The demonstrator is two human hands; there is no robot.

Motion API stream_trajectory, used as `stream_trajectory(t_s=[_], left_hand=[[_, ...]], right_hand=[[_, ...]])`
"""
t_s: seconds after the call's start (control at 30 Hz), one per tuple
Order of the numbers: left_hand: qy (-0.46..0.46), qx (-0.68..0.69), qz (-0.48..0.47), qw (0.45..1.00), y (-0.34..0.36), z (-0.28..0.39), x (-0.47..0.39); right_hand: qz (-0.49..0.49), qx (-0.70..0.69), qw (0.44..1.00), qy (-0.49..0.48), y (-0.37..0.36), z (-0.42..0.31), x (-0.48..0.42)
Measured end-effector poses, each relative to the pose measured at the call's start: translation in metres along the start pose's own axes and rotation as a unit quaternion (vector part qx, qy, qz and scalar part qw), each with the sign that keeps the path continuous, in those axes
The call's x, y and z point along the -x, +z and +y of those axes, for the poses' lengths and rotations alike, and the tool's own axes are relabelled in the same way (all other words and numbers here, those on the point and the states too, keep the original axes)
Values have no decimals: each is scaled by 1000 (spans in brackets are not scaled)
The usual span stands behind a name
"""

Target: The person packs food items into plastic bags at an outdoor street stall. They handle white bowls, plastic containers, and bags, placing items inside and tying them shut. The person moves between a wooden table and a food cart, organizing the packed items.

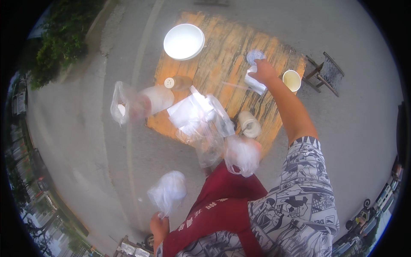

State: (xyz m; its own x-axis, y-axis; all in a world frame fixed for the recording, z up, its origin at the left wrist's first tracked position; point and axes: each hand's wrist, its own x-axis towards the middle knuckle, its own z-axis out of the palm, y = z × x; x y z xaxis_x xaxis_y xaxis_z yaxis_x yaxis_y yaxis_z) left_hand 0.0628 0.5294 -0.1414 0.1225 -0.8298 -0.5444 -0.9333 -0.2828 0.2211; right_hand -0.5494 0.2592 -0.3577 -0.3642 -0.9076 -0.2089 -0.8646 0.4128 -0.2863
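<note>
My left hand (159, 225), low in the view, is closed on the gathered neck of a white plastic bag (170, 189); what is inside cannot be made out. Across the wooden table (224, 48), my right hand (264, 72) reaches to a clear, bluish round plastic item (256, 57), perhaps a lid, with its fingers at the near edge. Under that hand lies a white roll or sleeve (255, 82). To its right stands a paper cup (292, 80) with pale contents. Whether the fingers grip the round item is unclear.
White bowls (184, 41) sit at the far left. Nearer are a shaker jar (175, 83), a translucent container (157, 100), a pile of plastic bags (196, 112), a pale jar (249, 124) and a bunched bag (243, 155) at the table's near edge. A folding stool (330, 72) stands beyond the right side.
</note>
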Motion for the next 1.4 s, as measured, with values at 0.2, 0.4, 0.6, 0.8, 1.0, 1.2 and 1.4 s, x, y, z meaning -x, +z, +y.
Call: stream_trajectory(t_s=[0.2, 0.4, 0.6, 0.8, 1.0, 1.2, 1.4], left_hand=[[-38, 112, -21, 993, -37, 47, 1], [-67, 173, -4, 983, -55, 57, 9], [-92, 181, -5, 979, -56, 49, 7], [-167, 335, 0, 927, -64, 59, -28], [-165, 467, -7, 869, -66, 77, -54], [-54, 512, 6, 857, -76, 112, -64], [62, 459, 84, 882, -68, 145, -57]], right_hand=[[-149, 104, 979, 89, 24, -19, 31], [-64, 68, 987, 134, 49, -20, 31], [-74, 3, 992, 99, 41, -18, 26], [-128, -252, 958, 55, -16, -76, 32], [-359, -429, 827, -54, -69, -178, 99], [-522, -423, 678, -297, -92, -255, 180], [-626, -463, 583, -231, -53, -296, 229]])
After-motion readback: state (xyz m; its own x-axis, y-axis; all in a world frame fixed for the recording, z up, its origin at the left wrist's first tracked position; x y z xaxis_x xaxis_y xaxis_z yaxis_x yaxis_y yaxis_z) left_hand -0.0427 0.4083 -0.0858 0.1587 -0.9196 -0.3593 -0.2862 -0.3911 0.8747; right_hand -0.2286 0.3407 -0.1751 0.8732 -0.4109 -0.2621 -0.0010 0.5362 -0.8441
